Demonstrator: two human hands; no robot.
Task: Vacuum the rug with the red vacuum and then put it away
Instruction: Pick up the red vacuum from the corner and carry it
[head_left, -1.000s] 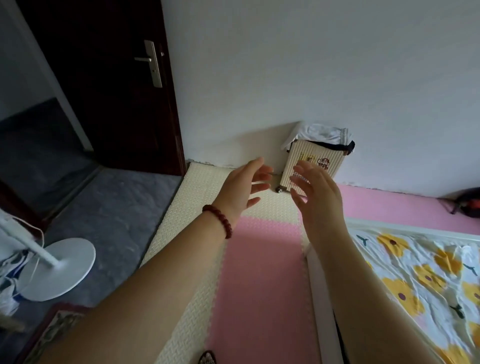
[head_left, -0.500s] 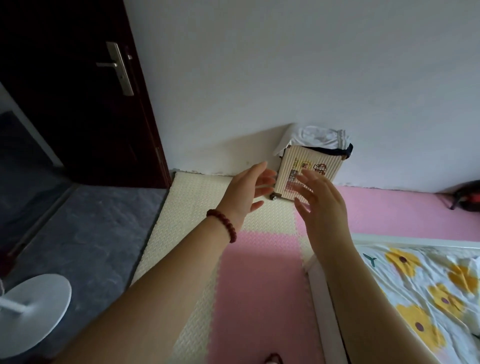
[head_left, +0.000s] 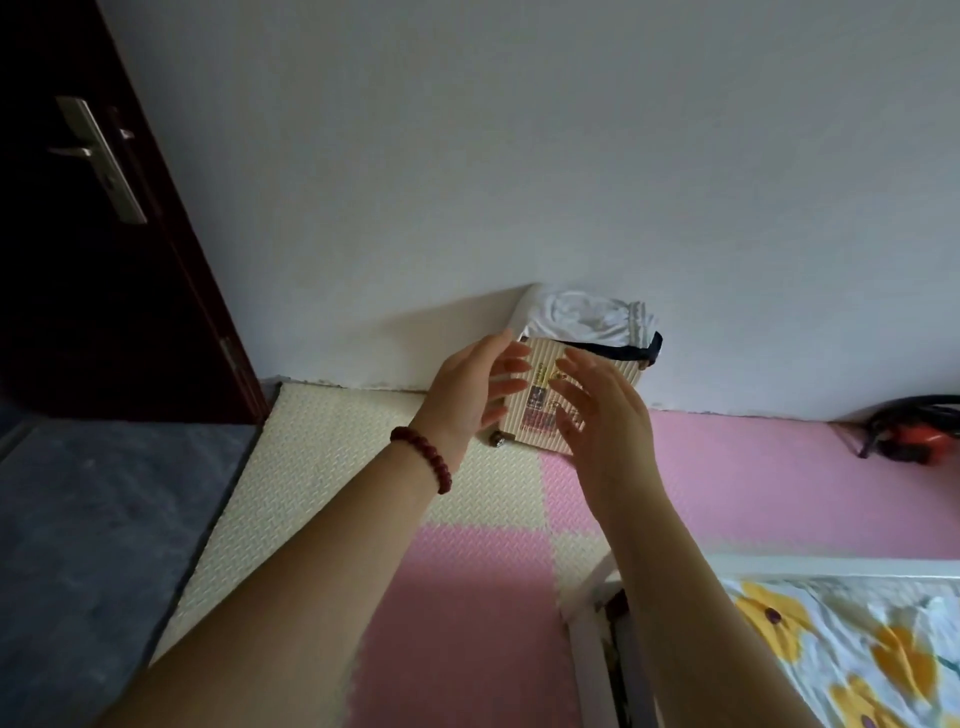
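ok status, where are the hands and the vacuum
Left hand and right hand open, raised, holding nothing. Red vacuum on the floor by the wall, far right, untouched. Bed frame close on the right, suitcase against the wall ahead.

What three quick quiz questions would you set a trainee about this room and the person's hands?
1. True or false: the left hand and the right hand both hold nothing.
2. The red vacuum lies: A in the left hand, B in the right hand, C on the pink mat by the wall.
3. Fill in: the beaded bracelet sits on the ___ wrist.
Key: 1 true; 2 C; 3 left.
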